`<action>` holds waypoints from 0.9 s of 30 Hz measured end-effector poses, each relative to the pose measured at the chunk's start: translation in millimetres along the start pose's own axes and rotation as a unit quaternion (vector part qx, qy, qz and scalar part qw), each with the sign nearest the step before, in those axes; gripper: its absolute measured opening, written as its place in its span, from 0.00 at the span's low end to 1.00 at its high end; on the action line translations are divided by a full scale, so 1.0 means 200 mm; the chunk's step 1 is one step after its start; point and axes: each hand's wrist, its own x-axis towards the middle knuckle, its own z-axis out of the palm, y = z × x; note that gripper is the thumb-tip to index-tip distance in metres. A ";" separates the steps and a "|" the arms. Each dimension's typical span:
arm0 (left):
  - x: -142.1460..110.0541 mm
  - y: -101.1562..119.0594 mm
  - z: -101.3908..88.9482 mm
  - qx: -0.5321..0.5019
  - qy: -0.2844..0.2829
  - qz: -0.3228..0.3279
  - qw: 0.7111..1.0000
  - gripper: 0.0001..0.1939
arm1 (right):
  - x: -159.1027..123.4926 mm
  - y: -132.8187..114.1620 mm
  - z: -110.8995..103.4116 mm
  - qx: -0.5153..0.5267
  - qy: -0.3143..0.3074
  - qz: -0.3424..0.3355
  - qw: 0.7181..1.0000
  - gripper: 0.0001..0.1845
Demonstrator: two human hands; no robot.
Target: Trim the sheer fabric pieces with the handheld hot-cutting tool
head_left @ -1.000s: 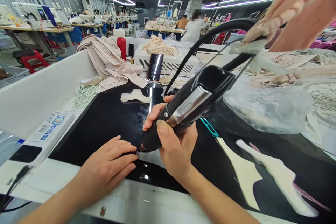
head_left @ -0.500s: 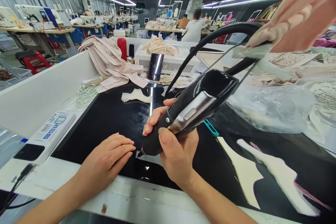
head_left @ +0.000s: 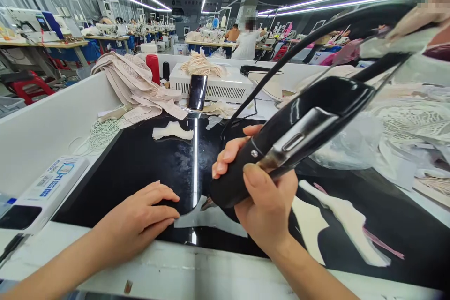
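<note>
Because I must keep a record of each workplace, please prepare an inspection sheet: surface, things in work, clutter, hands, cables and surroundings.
Surface: glossy black work surface, smudged near the middle; white front edge.
Things in work: black tool, held slanting, its tip at a grey piece; contact cannot be told.
Clutter: cream pieces on the surface; pale green cord, clear plastic and beige fabric around it.
Hands: left hand open beside the grey piece; right hand closed around the black tool.
Cables: thick black cable arching behind the tool; black lead at far left.
Surroundings: sewing machines on tables and people farther back.
</note>
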 end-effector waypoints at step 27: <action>0.31 -0.16 -0.07 -0.126 -0.263 0.028 0.956 0.37 | 0.01 0.07 0.01 -0.017 0.019 -0.012 1.000 0.17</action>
